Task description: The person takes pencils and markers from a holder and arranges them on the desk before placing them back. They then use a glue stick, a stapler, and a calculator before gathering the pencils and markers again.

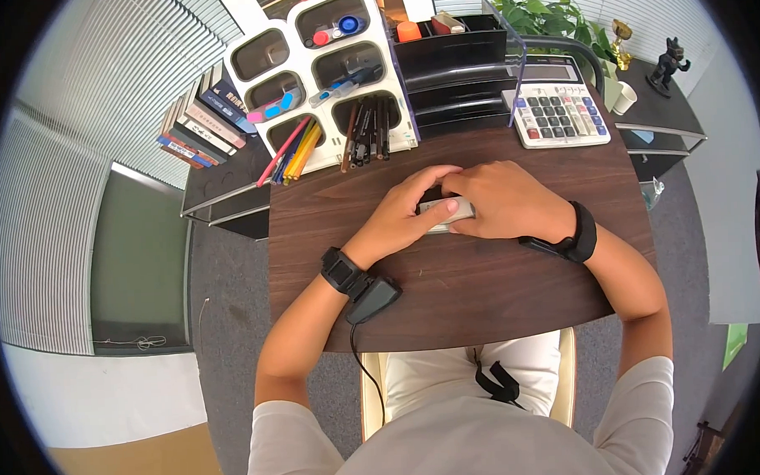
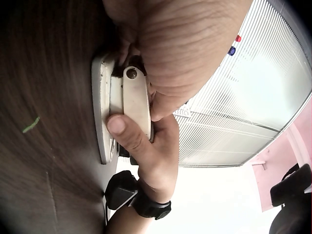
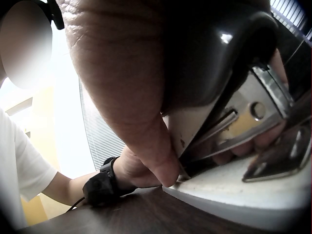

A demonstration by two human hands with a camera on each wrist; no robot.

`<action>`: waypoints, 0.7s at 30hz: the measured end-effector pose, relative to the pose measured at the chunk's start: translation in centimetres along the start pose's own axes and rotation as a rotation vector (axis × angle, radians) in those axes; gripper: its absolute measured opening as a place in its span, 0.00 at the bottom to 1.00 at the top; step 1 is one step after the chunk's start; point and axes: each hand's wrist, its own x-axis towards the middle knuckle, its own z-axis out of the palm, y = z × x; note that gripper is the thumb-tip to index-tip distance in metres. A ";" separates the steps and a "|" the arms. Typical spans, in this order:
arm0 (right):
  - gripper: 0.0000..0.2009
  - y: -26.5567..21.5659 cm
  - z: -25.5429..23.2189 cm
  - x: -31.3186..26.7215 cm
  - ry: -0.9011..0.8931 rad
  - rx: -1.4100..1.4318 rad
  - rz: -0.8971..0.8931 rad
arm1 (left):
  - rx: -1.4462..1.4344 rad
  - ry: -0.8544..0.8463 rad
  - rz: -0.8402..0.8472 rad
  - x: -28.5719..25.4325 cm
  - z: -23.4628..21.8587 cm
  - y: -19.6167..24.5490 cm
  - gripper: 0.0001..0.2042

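Observation:
A beige and black stapler lies on the dark wooden desk, largely covered by both hands in the head view. My left hand holds it from the left, its thumb across the top. From the right, my right hand grips it with curled fingers. The left wrist view shows the right thumb against the stapler's pale side arm. Close up in the right wrist view, the metal staple channel sits raised over the pale base, with fingertips behind the gap.
Behind the hands stand a white pen organizer with pens and pencils, a black tray rack and a calculator. Books are at the left, a plant and a black figurine at the right.

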 end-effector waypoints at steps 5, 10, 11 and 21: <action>0.14 0.1 0.1 0.0 -0.002 -0.003 0.000 | 0.002 -0.002 0.002 0.0 0.0 0.2 0.24; 0.15 0.0 0.0 0.0 -0.010 -0.004 0.007 | 0.009 -0.005 0.000 0.0 -0.1 0.2 0.24; 0.15 0.0 0.0 0.0 -0.010 -0.003 0.008 | 0.007 -0.005 -0.001 0.0 -0.1 0.1 0.24; 0.15 -0.1 -0.1 0.0 -0.020 0.001 0.013 | 0.019 0.005 0.010 0.0 0.0 0.1 0.24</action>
